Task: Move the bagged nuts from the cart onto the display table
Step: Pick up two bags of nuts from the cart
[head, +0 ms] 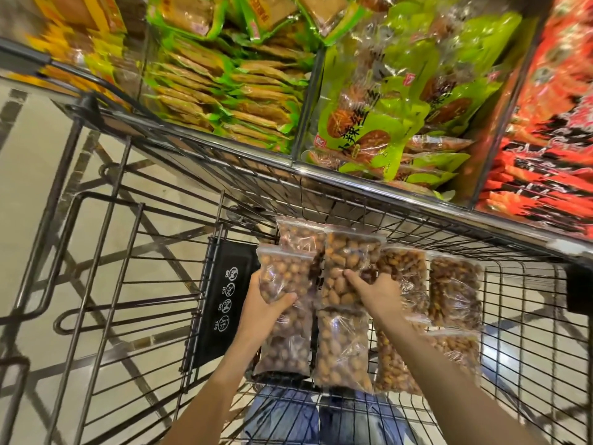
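Several clear zip bags of nuts lie on the child-seat shelf of a black wire cart. My left hand grips one bag of round brown nuts, lifted a little above the others. My right hand holds a bag of lighter peanuts, thumb on its front. More bags lie below them and to the right. The display table runs along the cart's far side, its metal rim just above the bags.
The table's compartments hold green snack packs, flat yellow-green packs and red packs. A black warning flap hangs left of the bags. The tiled floor and my jeans show through the wire.
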Demonstrator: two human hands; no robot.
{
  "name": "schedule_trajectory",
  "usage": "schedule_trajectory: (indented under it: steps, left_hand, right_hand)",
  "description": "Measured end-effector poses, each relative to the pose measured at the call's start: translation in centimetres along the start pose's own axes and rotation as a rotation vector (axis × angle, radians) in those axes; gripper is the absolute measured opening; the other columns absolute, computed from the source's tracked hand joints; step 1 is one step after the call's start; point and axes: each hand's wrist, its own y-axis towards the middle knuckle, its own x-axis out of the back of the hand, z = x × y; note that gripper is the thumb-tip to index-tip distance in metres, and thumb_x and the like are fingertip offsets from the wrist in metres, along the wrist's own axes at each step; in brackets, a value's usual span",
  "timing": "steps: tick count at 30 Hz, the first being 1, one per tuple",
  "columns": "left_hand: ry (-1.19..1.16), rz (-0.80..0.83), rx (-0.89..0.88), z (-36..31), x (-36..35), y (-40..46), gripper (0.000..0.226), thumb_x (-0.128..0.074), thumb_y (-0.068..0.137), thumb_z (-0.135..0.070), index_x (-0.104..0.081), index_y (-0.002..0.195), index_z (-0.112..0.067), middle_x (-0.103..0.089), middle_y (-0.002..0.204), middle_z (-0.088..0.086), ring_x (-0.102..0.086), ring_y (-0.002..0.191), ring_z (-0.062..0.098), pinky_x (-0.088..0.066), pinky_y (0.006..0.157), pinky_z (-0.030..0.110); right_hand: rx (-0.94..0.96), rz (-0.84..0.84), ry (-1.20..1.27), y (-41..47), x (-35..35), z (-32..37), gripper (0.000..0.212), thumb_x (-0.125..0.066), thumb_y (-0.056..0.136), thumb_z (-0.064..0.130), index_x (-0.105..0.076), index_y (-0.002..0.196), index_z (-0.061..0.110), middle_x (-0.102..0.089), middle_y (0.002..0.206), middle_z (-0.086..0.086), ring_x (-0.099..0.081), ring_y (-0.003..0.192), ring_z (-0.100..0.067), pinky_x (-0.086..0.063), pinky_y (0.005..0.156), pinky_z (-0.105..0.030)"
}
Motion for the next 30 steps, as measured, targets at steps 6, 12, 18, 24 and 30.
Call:
schedule_trajectory:
  steps: [6,12,18,24,30]
  left_hand:
    - [-0.027,0.002,0.009,0.3,0.1,0.0,0.078,-0.088,0.082,-0.018,-0.044,0.145,-0.029,-0.063,0.130,-0.009,-0.061,0.121,0.010,-0.050,0.106,0.035]
    - [-0.019,0.037,0.008,0.3,0.0,-0.1,0.073,-0.090,0.081,-0.019,-0.047,0.138,-0.035,-0.065,0.129,-0.008,-0.063,0.119,0.009,-0.050,0.098,0.026]
    - [-0.011,0.094,0.029,-1.3,0.4,-1.9,0.086,-0.093,0.074,-0.036,-0.046,0.146,-0.032,-0.063,0.133,-0.006,-0.061,0.124,0.015,-0.048,0.112,0.047]
    - [0.007,0.191,0.024,-5.9,1.4,-6.9,0.096,-0.095,0.065,-0.051,-0.046,0.146,-0.033,-0.065,0.132,-0.005,-0.062,0.122,0.018,-0.047,0.113,0.052]
    - [0.003,0.346,-0.061,-11.1,1.5,-14.6,0.121,-0.091,0.056,-0.071,-0.032,0.157,-0.039,-0.048,0.159,-0.003,-0.045,0.147,0.028,-0.032,0.124,0.055]
  right_hand:
    - [-0.021,0.092,0.273,-0.1,0.1,-0.6,0.040,-0.089,0.084,0.040,-0.075,0.094,0.004,-0.080,0.088,-0.008,-0.079,0.087,-0.024,-0.065,0.082,-0.039]
    - [-0.063,0.171,0.417,0.1,1.7,-2.8,0.057,-0.089,0.082,0.044,-0.072,0.112,-0.001,-0.080,0.091,-0.011,-0.075,0.071,-0.019,-0.059,0.056,-0.027]
    - [-0.048,0.214,0.426,-3.9,3.8,-4.1,0.053,-0.080,0.095,0.022,-0.049,0.137,0.011,-0.073,0.098,-0.008,-0.073,0.066,-0.008,-0.060,0.061,-0.027]
    - [0.042,0.194,0.575,-12.7,7.4,-4.6,0.091,-0.076,0.096,0.028,-0.021,0.167,0.020,-0.071,0.095,0.001,-0.075,0.081,-0.019,-0.062,0.077,-0.037]
    - [0.092,0.106,0.638,-22.1,12.5,-6.7,0.086,-0.087,0.076,0.059,-0.042,0.148,0.044,-0.071,0.129,-0.001,-0.072,0.115,-0.024,-0.056,0.106,-0.058]
